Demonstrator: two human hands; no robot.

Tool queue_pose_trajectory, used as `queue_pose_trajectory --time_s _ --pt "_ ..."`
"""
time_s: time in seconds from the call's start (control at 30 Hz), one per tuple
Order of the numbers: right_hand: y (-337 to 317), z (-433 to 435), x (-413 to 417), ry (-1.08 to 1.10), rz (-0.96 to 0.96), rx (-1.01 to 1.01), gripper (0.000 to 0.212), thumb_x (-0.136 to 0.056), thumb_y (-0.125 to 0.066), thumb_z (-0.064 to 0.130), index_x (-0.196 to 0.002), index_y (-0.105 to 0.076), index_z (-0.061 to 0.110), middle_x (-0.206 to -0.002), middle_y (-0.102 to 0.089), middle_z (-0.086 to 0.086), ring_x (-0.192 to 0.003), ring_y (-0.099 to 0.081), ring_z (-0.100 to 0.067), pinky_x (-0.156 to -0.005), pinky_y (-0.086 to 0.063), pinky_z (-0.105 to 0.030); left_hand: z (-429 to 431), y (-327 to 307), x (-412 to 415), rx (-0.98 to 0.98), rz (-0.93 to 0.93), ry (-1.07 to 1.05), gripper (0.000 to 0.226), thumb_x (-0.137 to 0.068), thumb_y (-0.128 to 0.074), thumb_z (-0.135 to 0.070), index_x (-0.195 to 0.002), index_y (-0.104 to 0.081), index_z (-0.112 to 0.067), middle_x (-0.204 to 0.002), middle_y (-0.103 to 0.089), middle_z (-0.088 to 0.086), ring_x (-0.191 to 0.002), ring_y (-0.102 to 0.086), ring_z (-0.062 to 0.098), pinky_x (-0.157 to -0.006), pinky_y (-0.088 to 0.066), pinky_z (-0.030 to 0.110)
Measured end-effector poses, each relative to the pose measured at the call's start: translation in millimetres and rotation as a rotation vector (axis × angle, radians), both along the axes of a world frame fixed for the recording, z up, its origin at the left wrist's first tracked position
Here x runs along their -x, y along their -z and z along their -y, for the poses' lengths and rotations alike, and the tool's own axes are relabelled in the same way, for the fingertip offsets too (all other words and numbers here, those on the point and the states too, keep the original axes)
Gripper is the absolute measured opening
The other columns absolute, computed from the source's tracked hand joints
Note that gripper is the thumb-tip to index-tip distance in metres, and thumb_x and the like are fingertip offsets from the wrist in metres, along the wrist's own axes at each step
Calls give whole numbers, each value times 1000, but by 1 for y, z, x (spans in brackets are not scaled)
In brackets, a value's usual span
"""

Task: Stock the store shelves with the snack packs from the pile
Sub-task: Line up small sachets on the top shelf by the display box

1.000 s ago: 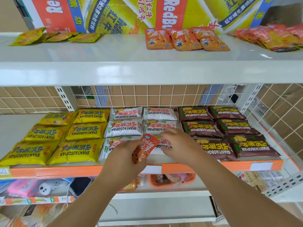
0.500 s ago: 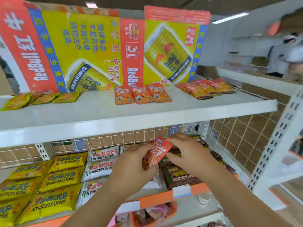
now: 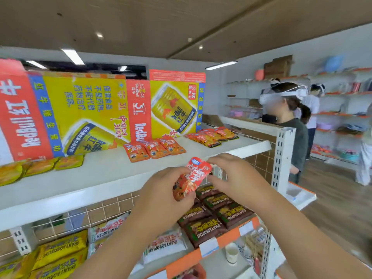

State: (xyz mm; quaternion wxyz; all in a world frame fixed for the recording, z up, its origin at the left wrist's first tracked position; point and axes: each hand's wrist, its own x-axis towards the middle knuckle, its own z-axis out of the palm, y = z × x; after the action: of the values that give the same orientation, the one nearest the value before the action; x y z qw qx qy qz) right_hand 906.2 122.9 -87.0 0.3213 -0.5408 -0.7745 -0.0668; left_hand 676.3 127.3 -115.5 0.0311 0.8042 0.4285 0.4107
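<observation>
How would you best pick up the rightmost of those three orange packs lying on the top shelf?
Pinch its near edge, coming from the shelf front. The orange pack lies flat on the top shelf, its left side against the middle pack; the front and right edges are free.

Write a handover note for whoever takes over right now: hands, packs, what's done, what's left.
Left hand: grips the lower end of the small red foil snack pack.
Right hand: pinches that pack's upper edge.
The pack is in the air in front of the white top shelf, not yet placed.
Done: a row of three red-orange packs lies on that shelf, with a further red-orange group to its right. The orange-edged lower shelf holds brown packs.
Left: set this pack down, probably by the row of three. The pile is out of view, so I cannot tell how much remains.
</observation>
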Motion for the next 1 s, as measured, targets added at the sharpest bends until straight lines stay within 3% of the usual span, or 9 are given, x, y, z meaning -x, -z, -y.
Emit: queue_pose_trajectory --time_s 0.07,0.2,0.33,0.63,0.73,0.83,1.0 --pt "-8 9 13 12 -1 -10 41 -94 -62 40 -134 -59 31 -129 -58 13 -119 -53 -8 -98 -45 -31 9 -11 18 -14 4 -20 53 -80 -75 -42 -131 -59 -41 -117 -55 -30 -108 -51 -4 -86 -34 3" --pt "-21 17 36 -18 -2 -18 39 -95 -61 37 -133 -60 33 -133 -55 18 -122 -51 -5 -98 -44 -28 22 -30 53 -42 11 -72 54 -81 -75 -44 -132 -59 -41 -125 -58 -24 -111 -55 0 -94 -43 18" --pt "-33 6 61 -74 3 -2 38 -96 -60 37 -134 -59 35 -132 -54 18 -118 -52 -3 -90 -42 -24 25 -42 89 -30 35 -171 53 -80 -76 -42 -131 -60 -39 -118 -61 -21 -102 -58 1 -89 -47 21" --pt "-47 -73 98 -221 12 4 33 -94 -63 35 -127 -65 30 -125 -59 13 -114 -57 -10 -93 -46 -29 -11 -54 120 25 23 -363 51 -84 -75 -42 -132 -59 -38 -111 -60 -22 -94 -58 0 -72 -38 5" --pt "-52 -111 95 -237 -8 22 31 -94 -62 35 -125 -66 32 -123 -60 9 -114 -57 -14 -94 -48 -36 -33 -56 110 68 13 -426 51 -83 -73 -44 -132 -59 -38 -112 -64 -17 -93 -61 5 -79 -49 21" --pt "-61 -153 92 -271 18 40 29 -95 -61 38 -123 -66 31 -123 -59 9 -111 -56 -13 -92 -48 -34 -62 -59 91 142 0 -522 40 -82 -69 -47 -120 -62 -38 -94 -65 -11 -78 -63 12 -69 -56 34" --pt "-83 -220 97 -345 27 3 30 -93 -63 38 -122 -67 30 -123 -59 6 -106 -55 -14 -87 -44 -31 -105 -65 59 215 -78 -726 22 -83 -63 -45 -100 -64 -31 -82 -69 -5 -79 -65 17 -72 -54 32"
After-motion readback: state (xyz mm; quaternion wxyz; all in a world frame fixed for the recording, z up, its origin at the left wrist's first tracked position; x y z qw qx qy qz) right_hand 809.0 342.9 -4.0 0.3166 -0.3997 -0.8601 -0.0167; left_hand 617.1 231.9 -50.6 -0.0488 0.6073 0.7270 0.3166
